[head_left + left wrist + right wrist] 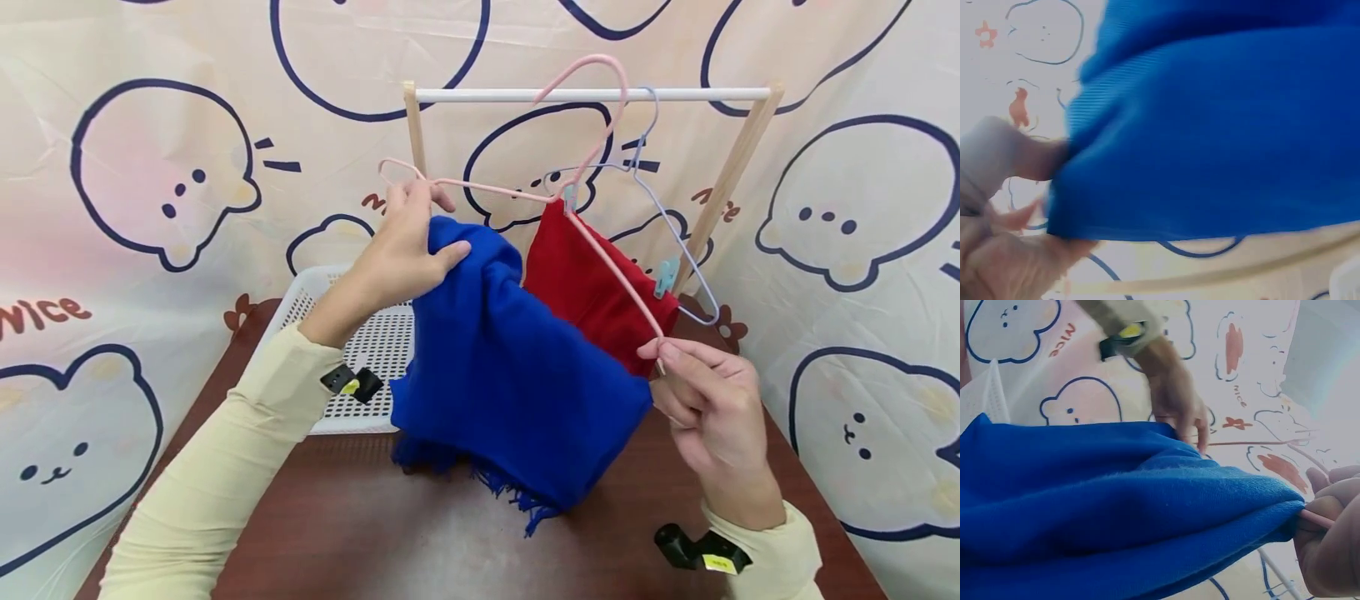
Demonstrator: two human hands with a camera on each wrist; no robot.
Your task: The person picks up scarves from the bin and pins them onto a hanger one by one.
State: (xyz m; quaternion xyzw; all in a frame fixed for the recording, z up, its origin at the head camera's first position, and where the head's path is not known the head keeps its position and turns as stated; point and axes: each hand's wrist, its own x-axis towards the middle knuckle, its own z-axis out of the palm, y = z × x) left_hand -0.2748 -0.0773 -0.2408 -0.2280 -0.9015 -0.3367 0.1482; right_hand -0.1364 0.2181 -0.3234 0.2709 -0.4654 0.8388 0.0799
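A blue fringed scarf (517,367) hangs over the lower bar of a pink clothes hanger (615,271), its fringe drooping above the table. My left hand (412,237) pinches the scarf's upper left edge near the hanger's left end, thumb against the cloth. In the left wrist view, thumb and fingers lie at the edge of the scarf (1197,137). At the hanger's right corner my right hand (716,400) grips the pink bar, beside the scarf's right edge. The right wrist view shows the bar coming out of the scarf (1147,506) into that hand.
Behind stands a rack with a white rail (495,95) and wooden posts. On it hangs a light-blue hanger (663,208) with a red cloth (555,258) clipped by pegs (666,275). A white perforated basket (352,425) sits left on the brown table (360,517).
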